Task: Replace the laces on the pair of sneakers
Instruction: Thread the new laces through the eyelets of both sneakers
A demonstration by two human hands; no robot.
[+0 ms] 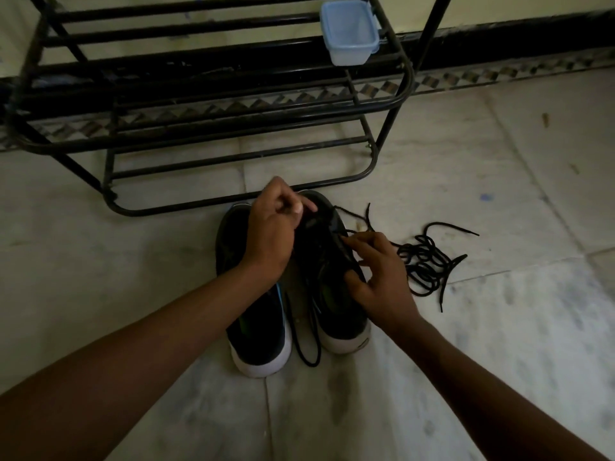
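Over the forefoot of the right sneaker, the left hand hovers with its fingers curled and the thumb pressed to the forefinger as in a pinch; it is too dark to tell whether a lace lies between them. Just beside it, the right hand grips the same sneaker's outer side, thumb hooked at the collar and fingers spread along the upper near the eyelets. A black lace hangs out of this shoe and loops down between the two sneakers, ending in a bend on the floor near the heels; another strand of it trails off to the right from the eyelet area. The left sneaker, black with a white sole like its partner, stands close alongside, toes pointing away from the person. To the right of the pair, near the right hand but apart from it, a loose lace lies in a tangled heap on the pale marble floor. Beyond the toes stands a black metal shoe rack, and a pale blue plastic tub sits on its upper bars at the right end. A patterned tile border runs along the base of the wall behind.
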